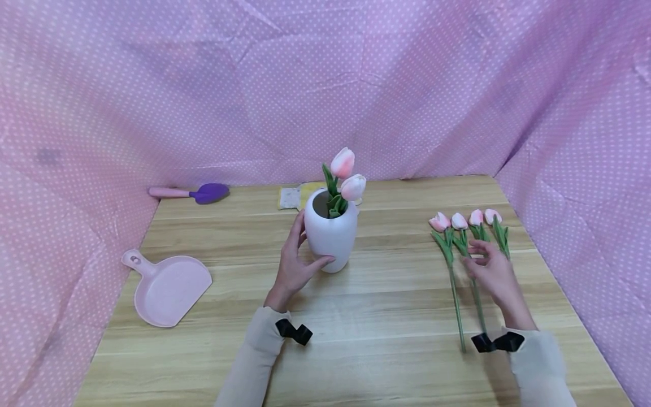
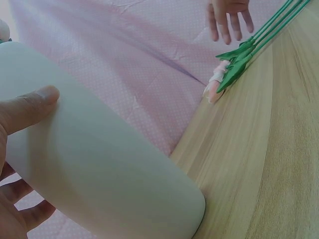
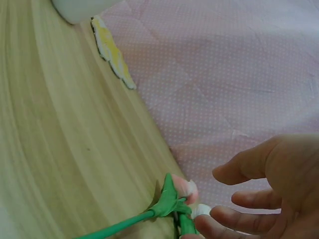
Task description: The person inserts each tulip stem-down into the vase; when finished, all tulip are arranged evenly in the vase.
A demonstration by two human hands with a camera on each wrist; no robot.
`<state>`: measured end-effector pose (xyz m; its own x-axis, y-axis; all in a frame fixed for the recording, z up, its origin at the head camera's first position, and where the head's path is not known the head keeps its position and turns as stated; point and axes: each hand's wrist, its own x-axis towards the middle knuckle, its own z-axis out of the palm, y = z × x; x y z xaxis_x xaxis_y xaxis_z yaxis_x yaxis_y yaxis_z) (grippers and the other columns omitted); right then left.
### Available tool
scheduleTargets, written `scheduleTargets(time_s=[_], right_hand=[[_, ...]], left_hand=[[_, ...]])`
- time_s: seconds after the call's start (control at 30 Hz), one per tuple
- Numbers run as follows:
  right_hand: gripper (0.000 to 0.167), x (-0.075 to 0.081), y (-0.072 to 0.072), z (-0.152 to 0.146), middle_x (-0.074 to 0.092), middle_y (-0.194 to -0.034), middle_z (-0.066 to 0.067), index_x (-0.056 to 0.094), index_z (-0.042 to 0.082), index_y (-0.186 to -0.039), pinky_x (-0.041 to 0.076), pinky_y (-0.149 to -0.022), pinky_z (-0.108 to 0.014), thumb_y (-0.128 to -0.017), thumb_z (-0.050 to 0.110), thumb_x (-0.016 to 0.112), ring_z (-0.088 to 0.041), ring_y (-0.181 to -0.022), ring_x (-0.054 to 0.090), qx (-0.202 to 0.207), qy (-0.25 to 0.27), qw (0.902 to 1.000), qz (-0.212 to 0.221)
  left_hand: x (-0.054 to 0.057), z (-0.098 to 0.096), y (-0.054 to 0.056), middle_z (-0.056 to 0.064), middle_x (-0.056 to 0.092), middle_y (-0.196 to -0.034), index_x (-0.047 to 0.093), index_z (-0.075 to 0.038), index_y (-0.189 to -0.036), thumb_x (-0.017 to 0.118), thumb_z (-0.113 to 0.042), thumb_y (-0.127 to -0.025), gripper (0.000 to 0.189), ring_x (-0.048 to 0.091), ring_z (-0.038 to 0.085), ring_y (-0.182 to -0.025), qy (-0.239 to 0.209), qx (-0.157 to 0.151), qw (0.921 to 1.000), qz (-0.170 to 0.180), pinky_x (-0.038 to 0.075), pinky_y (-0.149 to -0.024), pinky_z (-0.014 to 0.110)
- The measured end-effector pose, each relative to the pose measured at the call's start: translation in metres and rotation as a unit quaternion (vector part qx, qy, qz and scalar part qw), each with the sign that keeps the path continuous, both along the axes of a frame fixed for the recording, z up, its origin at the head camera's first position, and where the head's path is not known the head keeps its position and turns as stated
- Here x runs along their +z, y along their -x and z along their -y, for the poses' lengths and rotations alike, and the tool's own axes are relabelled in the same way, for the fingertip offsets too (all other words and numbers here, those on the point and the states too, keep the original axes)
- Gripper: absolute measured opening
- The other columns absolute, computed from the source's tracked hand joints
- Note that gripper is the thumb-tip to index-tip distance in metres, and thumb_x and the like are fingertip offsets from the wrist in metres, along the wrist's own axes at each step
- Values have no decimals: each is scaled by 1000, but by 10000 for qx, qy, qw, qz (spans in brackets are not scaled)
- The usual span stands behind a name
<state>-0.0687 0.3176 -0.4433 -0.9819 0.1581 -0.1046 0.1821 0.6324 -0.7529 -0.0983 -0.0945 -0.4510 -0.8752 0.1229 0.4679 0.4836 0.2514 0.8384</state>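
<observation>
A white vase (image 1: 333, 240) stands on the table, two pink-and-white artificial tulips (image 1: 343, 164) rising from its mouth. My left hand (image 1: 294, 267) grips the vase from the left, with the thumb across its front and the fingers round the far side. On the right, several more tulips (image 1: 440, 223) lie side by side, heads pointing away from me. Over their leaves hovers my right hand (image 1: 494, 276), holding nothing, its fingers loosely spread in the right wrist view. The hand and sleeve hide parts of the stems on the right.
A pink dustpan (image 1: 173, 289) lies at the left of the wooden table (image 1: 376, 362). Behind it, at the far left edge, is a small trowel (image 1: 211, 193) with a purple blade. A flat yellow-and-white piece (image 1: 290, 198) lies behind the vase. Pink dotted cloth (image 1: 285, 102) surrounds the table.
</observation>
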Motion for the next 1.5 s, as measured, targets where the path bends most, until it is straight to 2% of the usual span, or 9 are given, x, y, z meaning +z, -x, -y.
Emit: scheduleTargets(time_s=[0.1, 0.23, 0.3, 0.37, 0.63, 0.77, 1.0, 1.2, 1.5], right_hand=[[59, -6, -1, 0, 56, -131, -31, 40, -9, -145, 58, -61, -19, -99, 21, 61, 13, -83, 55, 159, -151, 9995, 239], [60, -14, -2, 3, 57, -127, -32, 39, -12, -144, 61, -62, -24, -98, 19, 62, -25, -102, 69, 385, -150, 9982, 438], [62, -17, -2, 4, 57, -126, -32, 37, -14, -144, 61, -62, -24, -96, 18, 62, -42, -113, 64, 475, -186, 9970, 583], [64, -19, -2, 6, 57, -126, -32, 37, -15, -144, 60, -63, -23, -94, 16, 64, -47, -119, 60, 523, -264, 9959, 690], [58, -20, 1, 8, 65, -116, -33, 52, -15, -131, 60, -83, -48, -89, 21, 69, -45, -108, 65, 835, -1268, 9859, 703], [57, -19, 3, 9, 67, -114, -33, 57, -15, -127, 56, -85, -54, -88, 24, 71, -43, -104, 65, 906, -1583, 9803, 759], [59, -19, 4, 15, 66, -113, -30, 52, -16, -132, 58, -60, -29, -87, 18, 71, -15, -68, 69, 741, -1362, 9795, 1285], [55, -18, 4, 17, 63, -119, -35, 51, -17, -132, 61, -58, -29, -87, 10, 69, -14, -69, 70, 639, -1233, 9801, 1418], [50, -19, 3, 14, 65, -106, -29, 52, -17, -129, 61, -57, -27, -88, 6, 67, -10, -66, 67, 656, -850, 9839, 1429]], left_hand=[[0, 0, 0, 16, 38, -159, 23, -10, -159, 89, 1, -69, 112, 49, 42, -137, -1, 3, 10000, -17, 46, -111, 58], [1, 0, 0, 17, 38, -159, 24, -9, -158, 89, 1, -69, 111, 49, 44, -136, -30, -9, 10000, -53, 47, -110, 59], [1, 0, 0, 18, 39, -158, 24, -8, -158, 89, 1, -69, 111, 49, 44, -135, -43, -9, 10000, -62, 47, -110, 59], [1, 0, 0, 18, 39, -158, 24, -7, -158, 89, 2, -69, 111, 49, 44, -135, -59, -10, 10000, -61, 47, -110, 59], [2, 0, 0, 16, 39, -158, 24, -10, -158, 89, 1, -69, 111, 49, 43, -136, -41, -13, 10000, -33, 46, -110, 59], [2, 0, 0, 16, 39, -159, 24, -11, -159, 89, 1, -69, 112, 49, 41, -136, -25, 4, 10000, -26, 46, -111, 58], [1, 0, -1, 16, 39, -159, 23, -10, -159, 89, 1, -69, 111, 49, 41, -136, -28, -3, 10000, -52, 47, -110, 58], [1, 0, 0, 15, 38, -159, 23, -11, -159, 89, 1, -70, 111, 49, 41, -136, -54, -5, 10000, -38, 46, -111, 58], [1, 0, -1, 16, 39, -159, 23, -11, -159, 88, 1, -70, 111, 49, 41, -136, -63, -18, 10000, 3, 46, -111, 58]])
